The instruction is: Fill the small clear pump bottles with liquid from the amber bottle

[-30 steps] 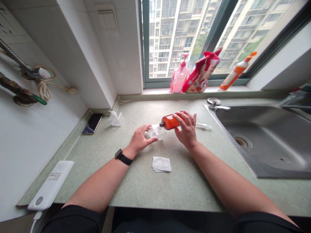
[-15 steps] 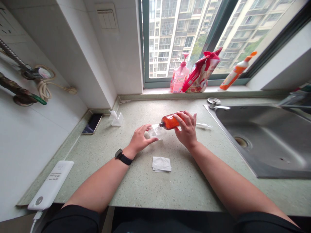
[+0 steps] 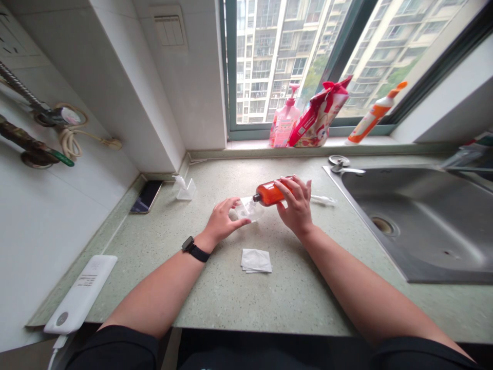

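My right hand is wrapped round an amber bottle, tipped nearly level with its uncapped neck pointing left. That neck sits over a clear square container, which my left hand grips by its left side on the counter. Whether liquid is flowing between the two is too small to tell. A clear pump top stands to the left of my left hand. Just past my right hand lies a clear, slender plastic piece. Nearer me, a folded white tissue rests flat.
A phone and a white power bank with a cable lie at the left. The steel sink is on the right. On the windowsill stand a pink pump bottle, a red bag and an orange bottle.
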Motion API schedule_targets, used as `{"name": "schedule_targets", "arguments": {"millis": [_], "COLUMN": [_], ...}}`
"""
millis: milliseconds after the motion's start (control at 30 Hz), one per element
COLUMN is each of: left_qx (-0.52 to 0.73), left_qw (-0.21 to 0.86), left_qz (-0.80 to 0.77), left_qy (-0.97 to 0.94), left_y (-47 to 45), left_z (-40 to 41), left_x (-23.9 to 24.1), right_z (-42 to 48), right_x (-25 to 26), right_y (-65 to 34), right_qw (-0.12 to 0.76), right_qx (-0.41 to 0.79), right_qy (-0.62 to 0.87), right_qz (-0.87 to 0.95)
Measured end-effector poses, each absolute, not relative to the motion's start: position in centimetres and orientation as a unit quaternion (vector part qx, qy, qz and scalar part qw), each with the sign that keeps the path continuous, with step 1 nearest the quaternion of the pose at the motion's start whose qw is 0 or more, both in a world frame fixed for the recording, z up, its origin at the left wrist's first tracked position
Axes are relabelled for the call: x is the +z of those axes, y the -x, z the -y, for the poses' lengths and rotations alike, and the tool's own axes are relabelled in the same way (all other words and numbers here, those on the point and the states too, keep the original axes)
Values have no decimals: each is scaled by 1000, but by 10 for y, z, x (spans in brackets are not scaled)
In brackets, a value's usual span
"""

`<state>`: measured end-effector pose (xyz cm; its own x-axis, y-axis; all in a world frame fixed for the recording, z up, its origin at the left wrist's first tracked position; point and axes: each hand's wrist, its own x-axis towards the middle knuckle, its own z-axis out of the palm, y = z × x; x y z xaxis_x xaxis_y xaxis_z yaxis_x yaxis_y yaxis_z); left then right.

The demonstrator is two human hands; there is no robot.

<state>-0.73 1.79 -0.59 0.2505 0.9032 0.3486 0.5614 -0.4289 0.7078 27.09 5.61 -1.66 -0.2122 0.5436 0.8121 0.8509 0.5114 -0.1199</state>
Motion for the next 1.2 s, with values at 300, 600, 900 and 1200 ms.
{"name": "schedule_targets", "arguments": {"millis": [300, 600, 900, 1200], "left_qx": [377, 375, 377, 374], "left_qw": [222, 228, 234, 235], "left_qz": [-486, -488, -486, -488], "left_qy": [-757, -754, -753, -753], "left_y": [8, 7, 8, 8], "left_z": [-18, -18, -17, -18], "left_x": [-6, -5, -6, -7], "right_z": [-57, -56, -56, -56], "right_x": [-17, -17, -17, -16], "right_y": [-272, -271, -271, -271], "right_qw": [421, 423, 424, 426], "right_qx": [-177, -178, -172, -191], "right_qy": [465, 466, 466, 451], "right_qz": [758, 757, 757, 761]}}
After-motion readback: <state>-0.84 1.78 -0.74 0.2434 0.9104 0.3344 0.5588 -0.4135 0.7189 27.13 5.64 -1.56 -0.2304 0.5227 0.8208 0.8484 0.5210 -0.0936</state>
